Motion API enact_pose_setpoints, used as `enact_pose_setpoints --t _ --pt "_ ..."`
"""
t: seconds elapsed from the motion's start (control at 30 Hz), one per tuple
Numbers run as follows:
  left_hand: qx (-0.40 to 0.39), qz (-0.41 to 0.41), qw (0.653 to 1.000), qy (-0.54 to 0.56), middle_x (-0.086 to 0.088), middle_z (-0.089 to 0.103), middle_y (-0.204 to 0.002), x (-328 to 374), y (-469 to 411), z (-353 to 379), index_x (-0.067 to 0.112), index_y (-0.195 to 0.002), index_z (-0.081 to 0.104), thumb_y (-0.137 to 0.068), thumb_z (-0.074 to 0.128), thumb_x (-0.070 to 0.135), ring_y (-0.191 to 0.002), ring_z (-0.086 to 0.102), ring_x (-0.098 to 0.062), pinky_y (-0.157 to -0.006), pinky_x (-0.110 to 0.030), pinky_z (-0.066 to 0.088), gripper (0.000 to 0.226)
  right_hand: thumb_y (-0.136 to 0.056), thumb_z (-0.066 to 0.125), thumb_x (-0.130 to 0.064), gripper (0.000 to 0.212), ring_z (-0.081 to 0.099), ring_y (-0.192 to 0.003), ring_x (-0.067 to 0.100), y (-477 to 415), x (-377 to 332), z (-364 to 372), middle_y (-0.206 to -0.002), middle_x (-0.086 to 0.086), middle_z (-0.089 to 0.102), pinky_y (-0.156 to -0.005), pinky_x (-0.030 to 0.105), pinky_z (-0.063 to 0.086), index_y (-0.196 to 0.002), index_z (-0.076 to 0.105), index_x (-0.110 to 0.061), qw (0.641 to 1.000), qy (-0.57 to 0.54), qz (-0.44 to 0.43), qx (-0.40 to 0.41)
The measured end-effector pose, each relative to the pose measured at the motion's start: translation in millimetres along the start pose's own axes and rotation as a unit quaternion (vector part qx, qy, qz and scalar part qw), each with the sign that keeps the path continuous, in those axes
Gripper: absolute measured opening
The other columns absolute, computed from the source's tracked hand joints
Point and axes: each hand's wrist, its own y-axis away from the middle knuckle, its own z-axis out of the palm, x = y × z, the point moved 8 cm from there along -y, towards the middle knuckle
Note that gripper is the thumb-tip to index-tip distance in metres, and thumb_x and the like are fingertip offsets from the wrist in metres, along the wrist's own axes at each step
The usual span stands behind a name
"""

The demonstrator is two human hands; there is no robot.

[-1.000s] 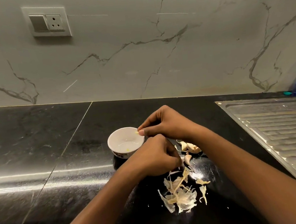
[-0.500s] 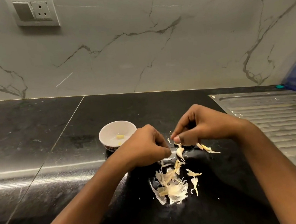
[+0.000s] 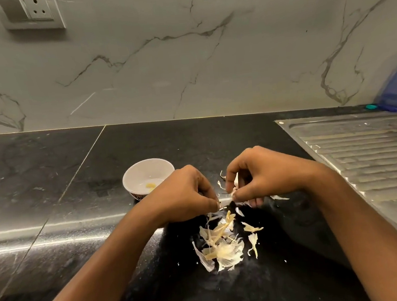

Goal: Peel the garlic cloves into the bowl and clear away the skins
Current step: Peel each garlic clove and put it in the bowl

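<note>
**Clove pulled apart just right of the bowl**

The black tabletop (image 3: 51,188) carries the whole job. The right hand (image 3: 263,175) and left hand (image 3: 185,195) meet just right of the bowl (image 3: 132,173), wrists low and knuckles up. The bowl is probably kept this near so that a bared clove drops straight in.

The skins (image 3: 222,247) lie heaped right of the bowl and nearer the person, under the hands, seemingly where they fell.

The garlic clove (image 3: 234,190) sits between the hands. Both sets of fingers are curled: the right pinch the clove, and the left apparently pinch its skin. One peeled clove (image 3: 150,185) lies in the bowl.
</note>
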Motion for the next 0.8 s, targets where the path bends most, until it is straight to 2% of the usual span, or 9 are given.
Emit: enact_pose_setpoints --t 0.1,0.2,0.27,0.3,0.37,0.5,0.6,0.67,0.8 --pt "-0.013 0.006 0.999 0.029 0.006 0.071 -0.060 0 0 1 0.019 -0.084 0.084 -0.084 0.084 0.014 -0.052 0.060 -0.007 -0.061 -0.028 0.049 0.005 -0.097 0.074 -0.006 0.018 0.077 -0.072 0.026 3 1 -9 -0.082 0.015 0.078 -0.072 0.038 0.065 -0.113 0.075 -0.012 0.993 -0.112 -0.028 0.010" --pt "-0.021 0.011 0.997 0.073 -0.009 0.071 -0.064 0 0 1 0.018 -0.084 0.084 -0.085 0.082 0.009 -0.057 0.055 -0.013 -0.065 -0.033 0.045 0.009 -0.099 0.068 0.000 0.022 0.076 -0.079 0.029 5 4 -14 -0.092 0.020 0.078 -0.077 0.039 0.065 -0.120 0.074 -0.006 0.981 -0.189 -0.049 0.009" --pt "-0.012 0.014 0.995 0.094 -0.003 0.076 -0.070 1 0 -1 0.017 -0.085 0.085 -0.087 0.081 0.011 -0.060 0.061 -0.009 -0.065 -0.029 0.052 0.007 -0.100 0.066 0.003 0.023 0.076 -0.081 0.032 5 5 -17 -0.095 0.022 0.078 -0.079 0.038 0.065 -0.120 0.074 -0.003 0.975 -0.214 -0.063 0.009" --pt "-0.010 0.013 0.994 0.108 -0.001 0.077 -0.072 2 1 -2 0.014 -0.087 0.085 -0.088 0.081 0.013 -0.058 0.060 -0.005 -0.060 -0.023 0.053 0.004 -0.100 0.066 0.003 0.023 0.076 -0.083 0.034 5 5 -18 -0.096 0.022 0.078 -0.079 0.039 0.065 -0.120 0.074 -0.002 0.972 -0.222 -0.070 0.011" --pt "-0.009 0.007 0.990 0.142 -0.005 0.076 -0.073 3 1 -3 0.011 -0.086 0.084 -0.090 0.081 0.019 -0.050 0.051 -0.005 -0.046 -0.018 0.040 0.009 -0.099 0.066 0.003 0.023 0.077 -0.087 0.038 5 5 -21 -0.099 0.023 0.078 -0.080 0.040 0.065 -0.121 0.073 -0.001 0.968 -0.237 -0.083 0.022" --pt "-0.010 0.002 0.982 0.190 -0.015 0.076 -0.079 1 2 -7 0.010 -0.084 0.083 -0.088 0.083 0.021 -0.048 0.045 -0.008 -0.043 -0.021 0.032 0.011 -0.098 0.065 0.005 0.026 0.076 -0.094 0.040 7 4 -24 -0.104 0.025 0.078 -0.084 0.043 0.064 -0.123 0.073 0.001 0.955 -0.274 -0.110 0.037" --pt "-0.015 0.014 0.975 0.220 -0.017 0.077 -0.083 5 3 -9 0.007 -0.088 0.082 -0.084 0.085 0.008 -0.051 0.053 -0.010 -0.042 -0.020 0.041 0.005 -0.096 0.070 0.000 0.027 0.075 -0.100 0.039 8 3 -27 -0.110 0.023 0.077 -0.085 0.038 0.062 -0.123 0.075 0.000 0.947 -0.289 -0.131 0.052" --pt "-0.016 0.023 0.967 0.255 -0.017 0.078 -0.088 6 3 -10 0.002 -0.094 0.079 -0.083 0.083 0.000 -0.062 0.063 -0.018 -0.046 -0.021 0.052 0.012 -0.094 0.073 -0.005 0.030 0.075 -0.101 0.034 8 2 -29 -0.113 0.021 0.077 -0.086 0.037 0.061 -0.123 0.075 0.000 0.944 -0.293 -0.137 0.062" --pt "-0.012 0.027 0.942 0.335 -0.025 0.077 -0.096 6 2 -12 -0.001 -0.103 0.077 -0.083 0.082 0.001 -0.076 0.072 -0.030 -0.059 -0.028 0.063 0.021 -0.091 0.073 -0.005 0.033 0.075 -0.099 0.028 6 2 -30 -0.110 0.015 0.078 -0.088 0.037 0.062 -0.123 0.075 0.001 0.940 -0.301 -0.145 0.074"
